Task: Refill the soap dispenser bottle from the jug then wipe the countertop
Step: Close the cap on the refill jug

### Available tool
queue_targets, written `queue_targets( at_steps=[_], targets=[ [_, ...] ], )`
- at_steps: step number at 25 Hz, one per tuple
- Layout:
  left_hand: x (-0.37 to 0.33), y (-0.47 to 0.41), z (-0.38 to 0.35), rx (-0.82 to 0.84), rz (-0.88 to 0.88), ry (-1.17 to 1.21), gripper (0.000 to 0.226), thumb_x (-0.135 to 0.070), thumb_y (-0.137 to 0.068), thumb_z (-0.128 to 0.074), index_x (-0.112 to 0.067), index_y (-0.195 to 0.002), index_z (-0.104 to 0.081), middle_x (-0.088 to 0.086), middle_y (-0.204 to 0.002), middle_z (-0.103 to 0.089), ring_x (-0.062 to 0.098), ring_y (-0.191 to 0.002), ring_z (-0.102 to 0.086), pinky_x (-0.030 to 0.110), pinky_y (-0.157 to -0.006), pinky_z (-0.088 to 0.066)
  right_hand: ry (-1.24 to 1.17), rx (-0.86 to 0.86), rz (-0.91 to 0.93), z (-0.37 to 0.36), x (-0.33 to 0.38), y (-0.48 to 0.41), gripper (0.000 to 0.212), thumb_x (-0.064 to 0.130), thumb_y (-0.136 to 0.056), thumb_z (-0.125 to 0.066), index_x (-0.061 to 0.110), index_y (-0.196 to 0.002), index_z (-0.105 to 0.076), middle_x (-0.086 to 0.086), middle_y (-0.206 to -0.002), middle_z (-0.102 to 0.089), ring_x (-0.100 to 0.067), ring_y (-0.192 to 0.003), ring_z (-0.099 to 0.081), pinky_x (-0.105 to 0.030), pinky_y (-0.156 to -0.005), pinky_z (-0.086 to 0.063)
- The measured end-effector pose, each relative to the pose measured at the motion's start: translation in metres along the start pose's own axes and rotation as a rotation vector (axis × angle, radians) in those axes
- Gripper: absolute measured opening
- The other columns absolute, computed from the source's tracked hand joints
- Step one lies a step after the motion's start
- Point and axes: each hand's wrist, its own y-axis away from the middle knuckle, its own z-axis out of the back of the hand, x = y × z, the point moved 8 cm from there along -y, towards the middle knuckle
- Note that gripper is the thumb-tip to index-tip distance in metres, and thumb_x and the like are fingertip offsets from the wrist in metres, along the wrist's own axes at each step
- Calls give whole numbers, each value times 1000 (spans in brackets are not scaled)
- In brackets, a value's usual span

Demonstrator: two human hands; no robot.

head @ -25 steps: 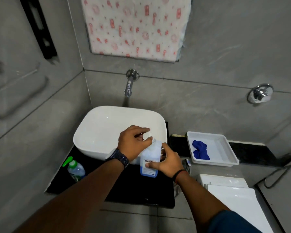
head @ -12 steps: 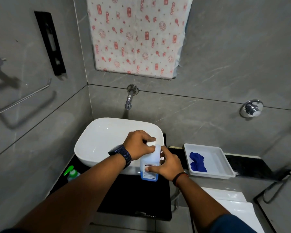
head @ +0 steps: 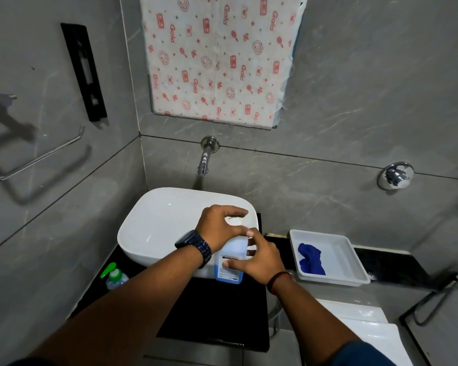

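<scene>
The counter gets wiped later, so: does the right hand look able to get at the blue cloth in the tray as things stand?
Probably yes. The blue cloth lies uncovered in the open white tray, just beside the right hand, with nothing between them; but that hand now steadies the jug.

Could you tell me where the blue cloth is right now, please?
The blue cloth lies in the white tray on the right side of the head view, on the ledge right of the basin, untouched by either hand.
</scene>
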Motion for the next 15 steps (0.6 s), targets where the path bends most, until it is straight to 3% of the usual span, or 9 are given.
queue_targets(
  at_steps=[3, 7, 9, 10, 12, 15],
  targets=[
    [18, 2, 17, -59, 77, 59, 45, -29, -47, -90, -24, -87, -72, -15, -86, -69, 1, -84, -62, 13, -75, -48, 6, -12, -19, 4, -2, 0, 82, 69, -40, -81, 42, -109, -46, 10, -99, -64, -9, -85, -64, -27, -74, -58],
    [33, 8, 34, -153, 99, 34, 18, -15, -65, -80, -27, -76, -72, -17, -72, -68, 3, -68, -63, 19, -72, -53, 24, -17, -60, 9, -10, 1, 83, 69, -41, -81, 37, -110, -47, 6, -105, -64, -13, -90, -64, -33, -78, -57],
    [30, 11, 31, -143, 95, 32, 11, -29, -63, -80, -30, -70, -71, -19, -66, -67, 0, -63, -60, 17, -67, -52, 43, -11, -61, 8, -10, 1, 83, 68, -40, -82, 36, -109, -48, 6, -103, -65, -13, -88, -64, -33, -77, -58],
    [26, 12, 28, -122, 87, 13, 20, -41, -57, -82, -30, -70, -71, -19, -65, -67, -1, -64, -59, 16, -64, -51, 45, -7, -61, 7, -9, 2, 82, 68, -40, -82, 36, -108, -49, 6, -102, -66, -12, -87, -64, -33, -76, -58],
    [19, 12, 19, -77, 59, -70, 43, -57, -47, -81, -28, -77, -72, -17, -75, -67, 1, -69, -59, 16, -63, -48, 40, 8, -60, 2, -5, 2, 79, 68, -40, -82, 35, -104, -49, 6, -100, -66, -10, -86, -64, -32, -75, -58],
    [11, 10, 12, -36, 28, -149, 43, -44, -57, -83, -26, -94, -71, -9, -95, -68, 6, -76, -57, 19, -68, -47, 9, 32, -58, -2, -1, 2, 79, 68, -42, -82, 35, -105, -49, 6, -103, -66, -11, -89, -64, -32, -77, -58]
  ],
)
